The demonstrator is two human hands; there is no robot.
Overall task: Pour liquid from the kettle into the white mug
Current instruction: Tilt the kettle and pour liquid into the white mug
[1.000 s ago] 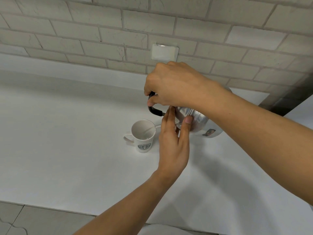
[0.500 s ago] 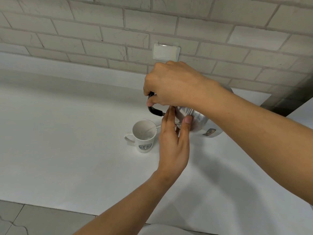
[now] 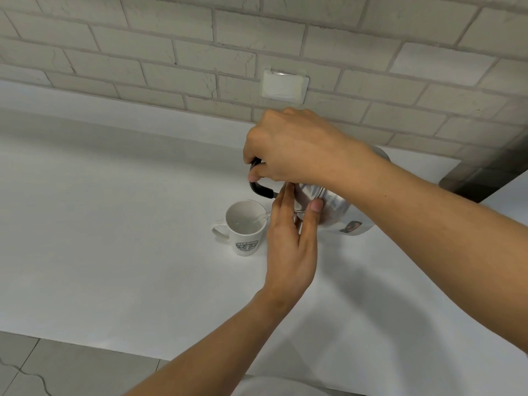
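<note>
A silver metal kettle [image 3: 334, 208] is tilted left over the white counter, its spout hidden behind my left hand. My right hand [image 3: 291, 150] is shut on the kettle's black handle [image 3: 258, 190] from above. My left hand [image 3: 291, 238] presses flat against the kettle's lid, thumb on the metal body and fingers straight. A thin clear stream of liquid runs from the kettle into the white mug [image 3: 245, 228], which stands upright just left of my left hand with its handle pointing left and a green logo facing me. A little liquid lies in the mug's bottom.
The white counter [image 3: 114, 224] spreads wide to the left and front, with its front edge near the bottom. Behind runs a grey brick wall with a white socket plate [image 3: 284, 86]. A dark gap [image 3: 491, 172] sits at the right.
Both hands and the kettle hold nearly the same pose. The stream keeps running and a little more liquid shows in the mug.
</note>
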